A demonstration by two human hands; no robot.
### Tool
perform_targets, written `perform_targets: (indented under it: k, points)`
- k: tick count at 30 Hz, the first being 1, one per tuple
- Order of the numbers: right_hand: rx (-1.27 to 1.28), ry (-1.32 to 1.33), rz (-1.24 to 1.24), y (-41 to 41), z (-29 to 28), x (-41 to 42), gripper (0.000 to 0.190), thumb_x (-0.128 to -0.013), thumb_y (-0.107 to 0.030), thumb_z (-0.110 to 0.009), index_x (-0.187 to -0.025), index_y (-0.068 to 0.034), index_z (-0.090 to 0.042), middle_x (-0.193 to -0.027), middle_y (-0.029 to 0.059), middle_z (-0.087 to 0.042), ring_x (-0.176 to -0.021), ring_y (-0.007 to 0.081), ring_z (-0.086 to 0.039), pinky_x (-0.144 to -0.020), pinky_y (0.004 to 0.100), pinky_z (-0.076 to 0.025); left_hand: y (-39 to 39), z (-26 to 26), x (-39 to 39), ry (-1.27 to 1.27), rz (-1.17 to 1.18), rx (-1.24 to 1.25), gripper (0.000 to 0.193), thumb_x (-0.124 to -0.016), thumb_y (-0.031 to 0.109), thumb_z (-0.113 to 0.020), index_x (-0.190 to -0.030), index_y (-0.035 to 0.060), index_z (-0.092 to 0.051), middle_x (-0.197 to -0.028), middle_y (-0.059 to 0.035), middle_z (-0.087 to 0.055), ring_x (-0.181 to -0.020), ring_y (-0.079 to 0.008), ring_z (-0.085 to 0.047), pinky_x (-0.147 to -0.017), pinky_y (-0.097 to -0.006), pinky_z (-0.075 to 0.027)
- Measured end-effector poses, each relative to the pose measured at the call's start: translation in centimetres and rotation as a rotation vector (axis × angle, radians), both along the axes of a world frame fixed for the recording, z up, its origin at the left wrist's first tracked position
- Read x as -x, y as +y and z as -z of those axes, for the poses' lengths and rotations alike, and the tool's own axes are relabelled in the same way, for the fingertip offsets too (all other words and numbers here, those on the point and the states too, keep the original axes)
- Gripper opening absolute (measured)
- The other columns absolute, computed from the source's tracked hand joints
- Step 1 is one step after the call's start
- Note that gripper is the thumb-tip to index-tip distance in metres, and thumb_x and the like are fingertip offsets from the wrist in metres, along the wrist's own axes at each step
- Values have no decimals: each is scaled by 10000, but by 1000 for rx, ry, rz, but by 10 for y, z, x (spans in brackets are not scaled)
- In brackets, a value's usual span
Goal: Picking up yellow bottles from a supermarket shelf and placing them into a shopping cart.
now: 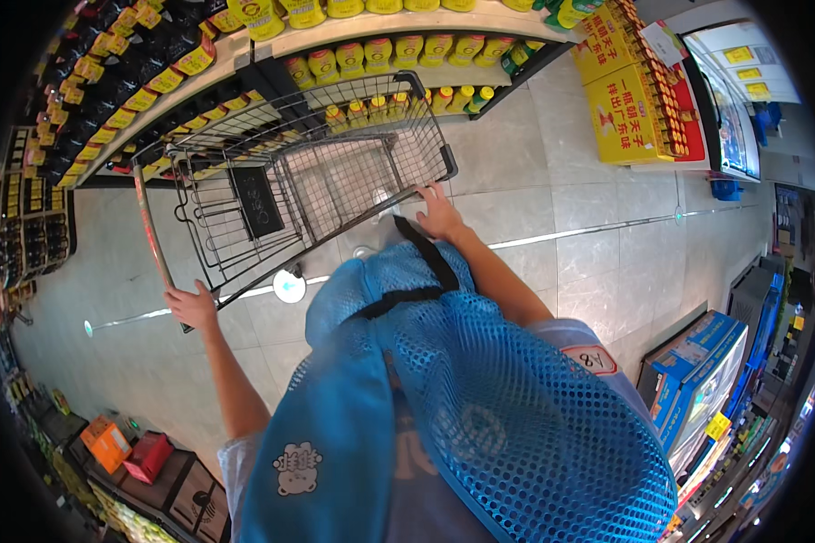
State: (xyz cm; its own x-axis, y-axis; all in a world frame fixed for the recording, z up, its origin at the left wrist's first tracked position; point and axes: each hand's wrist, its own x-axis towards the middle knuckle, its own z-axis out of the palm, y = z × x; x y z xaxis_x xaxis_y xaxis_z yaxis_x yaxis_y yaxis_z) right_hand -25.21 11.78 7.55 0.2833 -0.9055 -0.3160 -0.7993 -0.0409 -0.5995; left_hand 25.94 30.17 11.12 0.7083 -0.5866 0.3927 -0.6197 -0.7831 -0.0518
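A metal wire shopping cart (353,183) stands before me, side on, with its handle at the left. My left hand (191,305) is closed around the near end of the cart's handle bar (151,227). Farther right, my right hand (440,212) lies over the near top rim of the basket, its fingers curled at the edge close to the front corner. A dark panel (255,202) with writing hangs on the wire inside the cart. A blue mesh vest (516,394) with a black strap (428,254) covers my front and hides part of the floor.
Behind the cart runs a shelf (353,37) of yellow bottles (378,54) and dark bottles (142,98). Yellow cartons (625,108) with stacked jars stand at the right back. Blue boxes (696,380) sit at the right; an orange box (106,442) and a red box (148,456) at the lower left.
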Motion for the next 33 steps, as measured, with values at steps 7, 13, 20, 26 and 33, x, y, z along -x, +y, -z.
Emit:
perform_targets:
  k: [7, 13, 20, 26, 33]
  points:
    - [-222, 233, -134, 72, 81, 79, 285, -870, -306, -460, -900, -79, -630, -950, 183, -631, -902, 389, -581, -820, 472, -462, -22, 9, 111, 302, 596, -58, 676, -754, 277, -620, -1328, 0, -396, -1426, -250, -294, -1319, -419, -271, -1080, -507, -210]
    - [-327, 8, 434, 123, 110, 156, 352, -759, -342, -582, -843, -16, -685, -835, 139, -681, -721, 242, -641, -662, 365, -491, -22, -15, 213, 440, 628, -53, 662, -769, 292, -610, -1307, -31, -398, -1389, -257, -327, -1304, -452, -255, -1077, -520, -222]
    - [-485, -147, 377, 92, 103, 168, 310, -742, -296, -636, -897, -32, -691, -851, 121, -674, -783, 212, -639, -695, 341, -503, -35, -8, 235, 640, 484, -53, 721, -749, 222, -648, -1357, -11, -339, -1461, -267, -178, -1252, -433, -356, -999, -472, -353]
    - [-326, -238, 466, -19, 91, 204, 229, -824, -245, -596, -899, -30, -625, -784, 143, -654, -723, 169, -641, -609, 333, -523, -54, 4, 245, 698, 343, -67, 736, -760, 216, -636, -1366, -23, -294, -1475, -274, -110, -1147, -445, -477, -905, -449, -453]
    - [216, -258, 240, -232, -78, 203, 197, -856, -199, -546, -904, -20, -610, -888, 205, -636, -830, 384, -610, -720, 435, -488, -47, 74, 298, 1496, -377, -167, 592, -787, 266, -625, -1289, 13, -436, -1089, -235, -605, -1095, -363, -548, -898, -426, -463]
